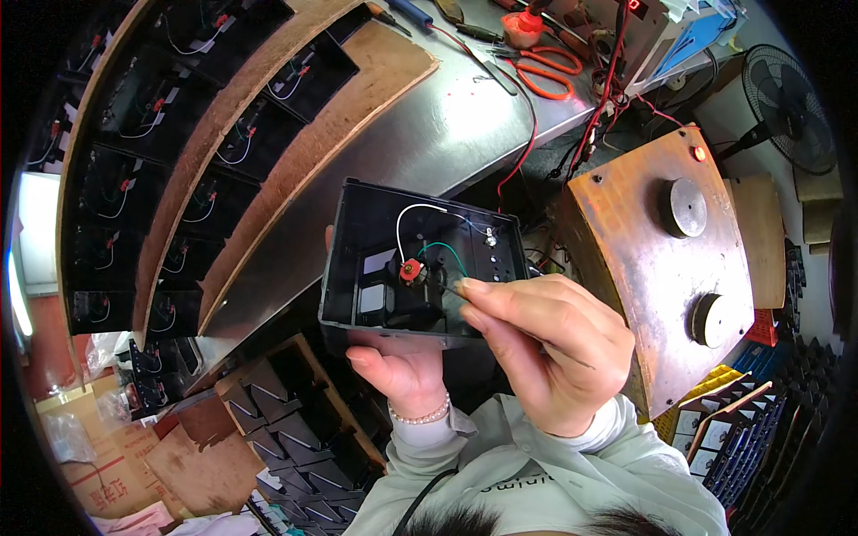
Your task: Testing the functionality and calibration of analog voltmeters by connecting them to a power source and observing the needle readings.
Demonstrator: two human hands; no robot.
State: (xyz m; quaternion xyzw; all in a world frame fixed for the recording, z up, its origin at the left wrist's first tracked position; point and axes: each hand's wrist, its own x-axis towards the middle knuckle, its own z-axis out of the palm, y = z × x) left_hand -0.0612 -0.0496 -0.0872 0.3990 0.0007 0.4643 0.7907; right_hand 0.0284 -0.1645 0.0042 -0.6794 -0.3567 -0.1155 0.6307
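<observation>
My left hand (399, 371) supports an open black plastic box (337, 259) from below, its thumb along the near wall. Inside the box a small red-topped part (411, 271) sits among black fittings. A white wire (401, 234) arches up from near it toward the right wall, where small metal terminals (491, 239) show. My right hand (559, 344) reaches over the box's near right edge with thumb and forefinger pinched. A thin green wire (442, 246) runs from beside the red-topped part to those fingertips, which cover its end.
Wooden boards at left carry rows of similar black boxes (304, 80). Beyond the metal bench (393, 121) lie orange-handled scissors (547, 71) and a soldering iron (411, 12). At right stand a wooden box with two metal discs (684, 208) and a fan (782, 103). Stacked black parts (286, 424) lie below.
</observation>
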